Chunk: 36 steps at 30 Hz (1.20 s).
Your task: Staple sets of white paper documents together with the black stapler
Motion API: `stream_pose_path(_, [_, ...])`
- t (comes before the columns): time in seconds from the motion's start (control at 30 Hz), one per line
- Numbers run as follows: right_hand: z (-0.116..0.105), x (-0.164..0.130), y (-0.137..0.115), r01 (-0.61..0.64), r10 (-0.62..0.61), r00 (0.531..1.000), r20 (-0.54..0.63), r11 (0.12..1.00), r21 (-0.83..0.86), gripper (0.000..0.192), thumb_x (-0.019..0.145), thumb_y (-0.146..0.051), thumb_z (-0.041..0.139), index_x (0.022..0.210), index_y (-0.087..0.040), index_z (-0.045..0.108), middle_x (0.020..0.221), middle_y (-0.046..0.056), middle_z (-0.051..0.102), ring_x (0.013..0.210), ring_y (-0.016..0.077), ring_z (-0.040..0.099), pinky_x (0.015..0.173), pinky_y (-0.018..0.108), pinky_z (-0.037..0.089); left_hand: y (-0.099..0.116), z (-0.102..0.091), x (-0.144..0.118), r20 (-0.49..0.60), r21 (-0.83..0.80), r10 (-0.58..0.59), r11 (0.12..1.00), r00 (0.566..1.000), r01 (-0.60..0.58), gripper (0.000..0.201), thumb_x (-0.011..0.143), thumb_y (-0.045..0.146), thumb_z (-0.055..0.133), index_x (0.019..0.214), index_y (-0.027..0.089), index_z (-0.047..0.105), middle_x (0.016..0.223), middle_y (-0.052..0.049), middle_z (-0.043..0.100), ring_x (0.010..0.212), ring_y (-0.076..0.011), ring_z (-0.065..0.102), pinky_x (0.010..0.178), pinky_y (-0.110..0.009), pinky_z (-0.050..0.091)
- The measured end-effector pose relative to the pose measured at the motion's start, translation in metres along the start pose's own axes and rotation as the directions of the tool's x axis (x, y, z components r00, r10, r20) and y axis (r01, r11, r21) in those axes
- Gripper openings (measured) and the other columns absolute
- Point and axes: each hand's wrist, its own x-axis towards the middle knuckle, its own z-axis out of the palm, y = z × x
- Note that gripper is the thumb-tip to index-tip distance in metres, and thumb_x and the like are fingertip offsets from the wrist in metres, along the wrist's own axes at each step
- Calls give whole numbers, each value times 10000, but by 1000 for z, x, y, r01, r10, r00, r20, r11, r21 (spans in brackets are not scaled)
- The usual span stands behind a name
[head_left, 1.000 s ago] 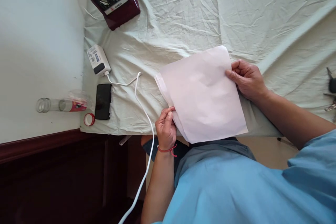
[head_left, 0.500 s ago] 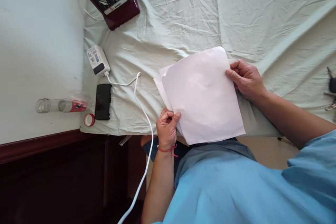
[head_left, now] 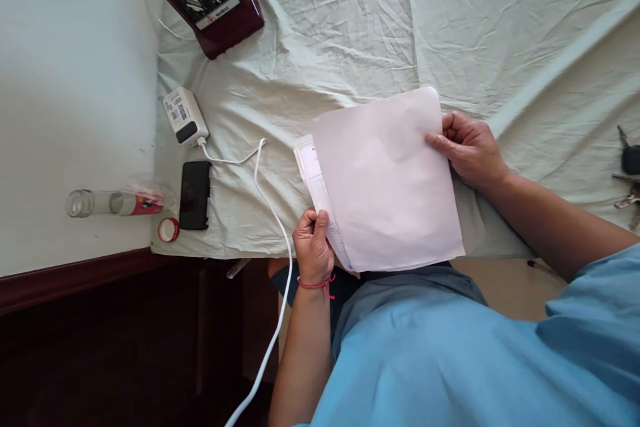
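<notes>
Seems to be home: wrinkled pale cloth [head_left: 350, 47], like bedsheet or tablecloth, spread wide; household fan [head_left: 230, 30], phone [head_left: 195, 195], glass bottle [head_left: 103, 203], keys [head_left: 631, 159]; plain white wall [head_left: 75, 100], dark wood panel [head_left: 110, 347].

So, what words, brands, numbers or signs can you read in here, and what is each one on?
"MANBAO", as best I can read it: strip on the maroon fan.
Marks around the fan's dials: too small to read.
White box: printed label, too small to read.
Printed sheet at the left hand: print too small to read.
Top sheet: no text visible.
Glass bottle: red label, too blurred to read.
</notes>
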Motion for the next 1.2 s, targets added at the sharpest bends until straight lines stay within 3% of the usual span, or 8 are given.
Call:
stream_pose_path(0.23, [-1,1,1,20,-18,999,-27,999,43,529,764,-651,1018,831,-260,668,756,-6,627,642,143,520,531,305,421,-5,-2,0,-4,23,42,999,999,-42,631,696,607,1059,724,203,575,695,76,557,671,-83,521,682,-189,482])
stream_pose_path(0.5, [0,2,3,41,-40,998,-39,999,27,545,767,-671,1007,807,-260,652,724,-12,611,613,131,483,498,288,381,-10,-3,-1,9,49,79,996,997,-80,611,673,548,1075,737,197,579,721,64,615,663,-80,550,674,-181,490])
stream_pose_path(0.77, [0,3,6,35,-32,998,-54,999,41,537,770,-668,1005,833,-268,653,741,-12,619,615,145,501,527,308,403,-11,-4,2,61,52,242,968,968,-245,639,691,408,1096,1099,266,624,969,43,676,872,-119,699,844,-216,571])
stream_pose_path(0.93, [0,3,4,49,-46,997,-56,998,43,561,746,-698,1007,826,-269,654,749,-6,613,619,146,492,531,312,401,-11,-5,1,89,108,247,961,965,-256,391,829,442,1013,999,227,734,946,12,683,895,-113,661,877,-193,541])
stream_pose_path(1.1, [0,3,3,52,-51,999,-7,998,43,538,764,-696,997,844,-268,680,761,1,639,629,150,530,542,323,437,-12,-10,2,87,177,206,959,975,-219,273,881,416,954,1010,224,810,925,-1,710,838,-129,640,819,-218,528])
stream_pose_path(1.2, [-1,2,4,56,-56,998,1,998,36,512,783,-688,986,849,-272,694,767,3,658,637,156,547,541,326,460,-12,-12,2,125,218,203,949,971,-226,180,939,388,886,1014,228,850,998,-27,754,953,-164,693,914,-259,542])
